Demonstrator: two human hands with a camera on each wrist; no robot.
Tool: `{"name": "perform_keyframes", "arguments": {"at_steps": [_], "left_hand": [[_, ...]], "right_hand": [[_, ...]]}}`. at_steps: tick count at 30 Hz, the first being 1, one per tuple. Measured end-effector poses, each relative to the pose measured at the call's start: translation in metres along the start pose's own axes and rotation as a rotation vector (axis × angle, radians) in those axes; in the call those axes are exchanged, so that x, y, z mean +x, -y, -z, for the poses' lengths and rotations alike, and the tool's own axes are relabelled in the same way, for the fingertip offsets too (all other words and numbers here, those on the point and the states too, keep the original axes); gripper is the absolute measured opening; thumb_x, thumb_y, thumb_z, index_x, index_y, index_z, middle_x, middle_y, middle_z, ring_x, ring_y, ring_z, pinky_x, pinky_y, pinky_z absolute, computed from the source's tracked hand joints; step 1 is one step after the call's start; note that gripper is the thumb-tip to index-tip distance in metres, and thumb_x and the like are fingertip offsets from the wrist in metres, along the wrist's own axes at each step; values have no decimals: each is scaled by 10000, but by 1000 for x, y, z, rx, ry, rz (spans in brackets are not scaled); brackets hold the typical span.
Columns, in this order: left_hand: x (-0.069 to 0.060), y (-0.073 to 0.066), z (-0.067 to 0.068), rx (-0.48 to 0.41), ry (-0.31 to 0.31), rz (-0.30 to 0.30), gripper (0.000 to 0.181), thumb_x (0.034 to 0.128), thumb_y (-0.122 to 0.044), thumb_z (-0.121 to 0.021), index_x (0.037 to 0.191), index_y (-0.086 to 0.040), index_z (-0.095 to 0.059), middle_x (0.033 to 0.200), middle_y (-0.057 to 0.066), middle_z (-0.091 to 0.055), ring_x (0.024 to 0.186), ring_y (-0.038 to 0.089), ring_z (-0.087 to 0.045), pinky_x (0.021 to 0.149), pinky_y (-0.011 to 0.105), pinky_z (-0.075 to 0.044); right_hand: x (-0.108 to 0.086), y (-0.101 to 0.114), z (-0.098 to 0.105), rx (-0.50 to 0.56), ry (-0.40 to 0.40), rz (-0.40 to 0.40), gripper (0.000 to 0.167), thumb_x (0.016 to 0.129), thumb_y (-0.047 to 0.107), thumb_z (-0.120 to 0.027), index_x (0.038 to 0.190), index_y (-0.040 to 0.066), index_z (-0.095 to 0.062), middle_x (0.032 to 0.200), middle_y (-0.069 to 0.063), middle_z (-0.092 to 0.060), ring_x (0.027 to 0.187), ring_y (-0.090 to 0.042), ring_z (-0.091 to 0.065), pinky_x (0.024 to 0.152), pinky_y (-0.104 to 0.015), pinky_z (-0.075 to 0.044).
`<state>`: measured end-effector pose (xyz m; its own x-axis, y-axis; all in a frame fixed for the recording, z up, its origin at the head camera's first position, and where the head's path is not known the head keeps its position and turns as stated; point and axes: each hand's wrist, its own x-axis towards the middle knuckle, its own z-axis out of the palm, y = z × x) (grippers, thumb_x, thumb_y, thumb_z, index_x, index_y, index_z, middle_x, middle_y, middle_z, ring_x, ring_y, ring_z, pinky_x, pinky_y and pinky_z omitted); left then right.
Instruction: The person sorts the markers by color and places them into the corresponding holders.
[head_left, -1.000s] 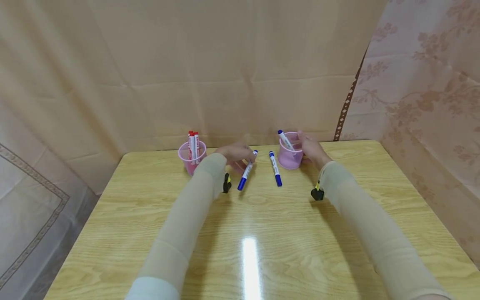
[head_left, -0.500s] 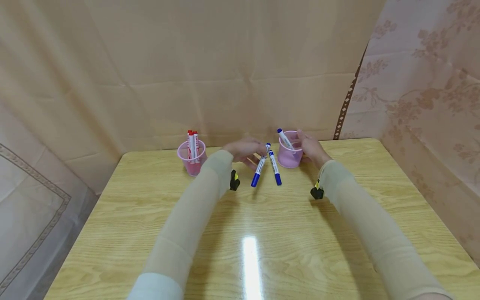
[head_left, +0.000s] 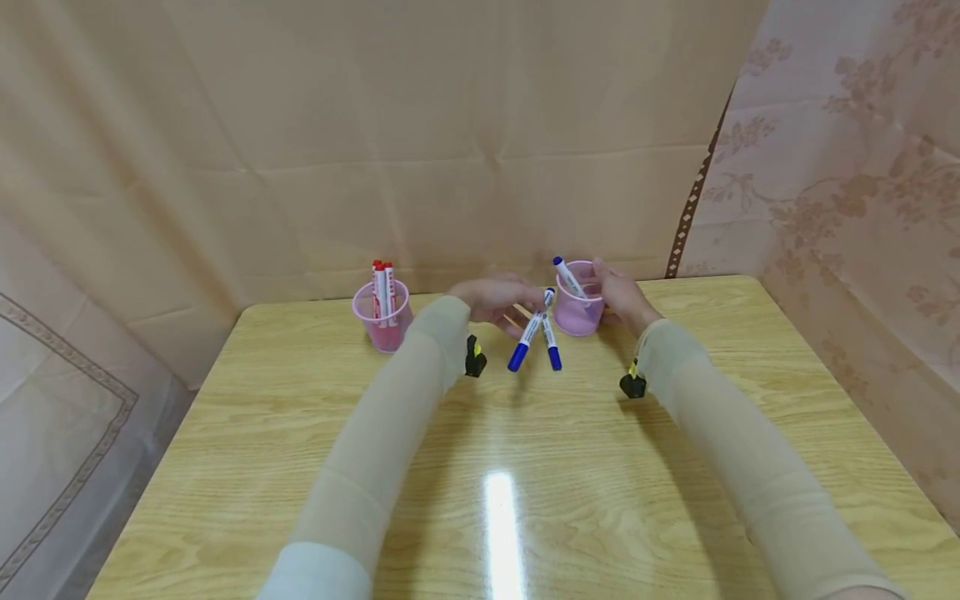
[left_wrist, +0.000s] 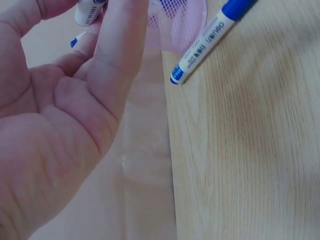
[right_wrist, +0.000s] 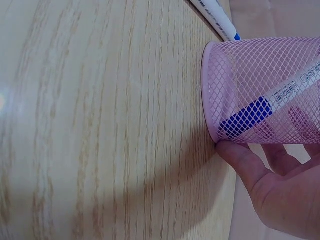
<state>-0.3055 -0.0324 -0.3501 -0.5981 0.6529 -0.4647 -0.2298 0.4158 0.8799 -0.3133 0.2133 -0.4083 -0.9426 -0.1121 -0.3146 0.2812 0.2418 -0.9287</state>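
Note:
My left hand (head_left: 497, 298) pinches a white marker with a blue cap (head_left: 526, 340), held tilted above the table. In the left wrist view only a short piece of this marker (left_wrist: 89, 12) shows between the fingers. A second blue marker (head_left: 551, 337) lies on the table just right of it, partly covered by the held one in the head view. My right hand (head_left: 624, 298) grips the right side of a pink mesh pen cup (head_left: 577, 317). Inside that cup leans a blue marker (right_wrist: 247, 117), cap end down. The right fingers (right_wrist: 245, 160) touch the cup near its base.
Another pink mesh pen cup (head_left: 386, 335) stands on the left with several red markers (head_left: 384, 293) upright in it. Behind the wooden table (head_left: 570, 483) hangs a beige curtain (head_left: 450, 150), close to the far edge. Patterned cloth (head_left: 862, 167) hangs at the right.
My left hand has moved right with the marker, from beside the left cup's side toward the right cup. The right hand and its cup have stayed in place.

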Motion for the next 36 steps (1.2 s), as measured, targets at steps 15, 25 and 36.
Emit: {"name": "perform_keyframes", "arguments": {"at_steps": [15,25,36], "left_hand": [[9,-13,-15,-118,-41,-147,402,1002,-131,-500,1357,57,-515,1172,167,-555,917,263,-637,751,377,-608],[13,-23,-22,-154,-152,-173,442,1035,-188,-460,1347,124,-466,1431,289,-464,1107,391,-614,726,364,-605],[11,-27,-21,-281,-181,-201,443,1065,-159,-535,1447,43,-436,1400,268,-515,1277,452,-533,854,416,-588]], "right_hand": [[1,-2,0,29,1,7,716,1069,583,-213,1559,80,-355,1566,-206,-375,1394,-373,-392,1119,-577,-348],[2,-1,0,15,5,4,706,1072,571,-200,1556,83,-357,1567,-206,-374,1420,-373,-366,1125,-582,-342],[1,1,-1,34,3,-1,709,1074,567,-198,1567,77,-337,1577,-200,-364,1427,-366,-359,1125,-584,-340]]}}
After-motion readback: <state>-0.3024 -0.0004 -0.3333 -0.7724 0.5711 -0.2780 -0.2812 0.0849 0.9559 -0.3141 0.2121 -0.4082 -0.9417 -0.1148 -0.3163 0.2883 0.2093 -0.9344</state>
